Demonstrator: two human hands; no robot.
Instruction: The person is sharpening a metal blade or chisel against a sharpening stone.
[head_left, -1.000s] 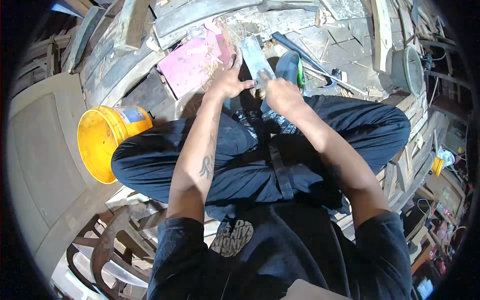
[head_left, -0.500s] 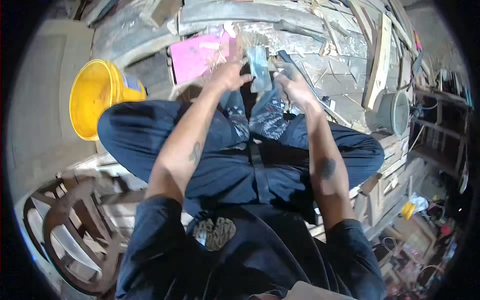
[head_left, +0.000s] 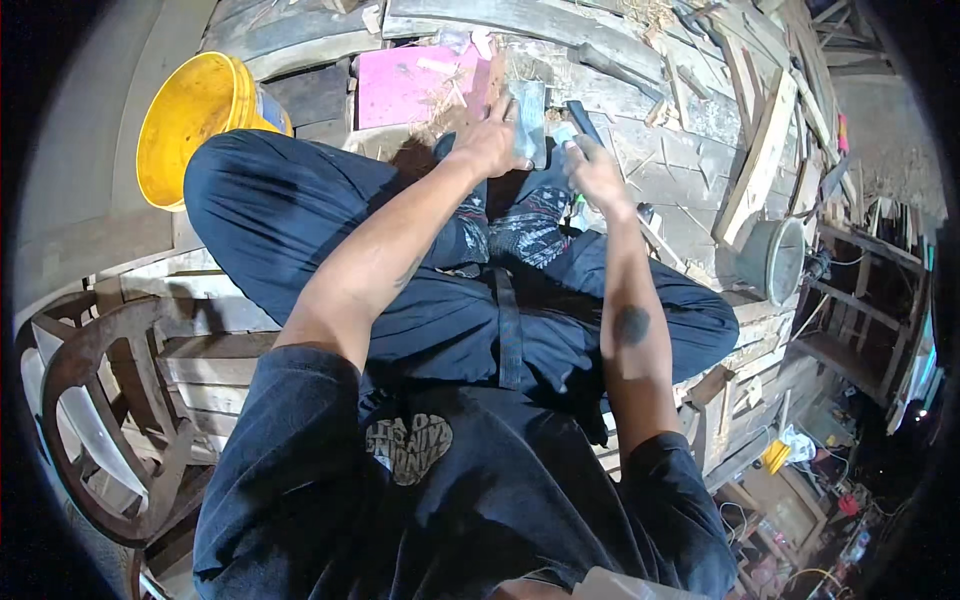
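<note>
A flat, rectangular grey-blue block (head_left: 528, 118) lies in front of my feet, with a worn, smeared face. My left hand (head_left: 487, 146) is at its left edge, fingers along the side and thumb by the lower corner, apparently gripping it. To the right of the block, my right hand (head_left: 598, 180) is closed, pinching a small pale piece (head_left: 566, 132) that I cannot identify. Just beyond that hand rests a dark bar-like handle (head_left: 583, 118). A reddish wooden strip (head_left: 484, 88) lies beside my left fingers, next to a pink sheet (head_left: 405, 88) strewn with shavings.
A yellow bucket (head_left: 185, 130) stands left of my knee, and a grey bucket (head_left: 783, 262) at the right. Wooden offcuts and a long pale plank (head_left: 760, 160) lie at the far right. A curved wooden chair frame (head_left: 95, 350) is at the lower left.
My left hand has moved right, onto the edge of the block. The right hand has shifted slightly, and a small pale piece now shows at its fingertips. The view has tilted.
</note>
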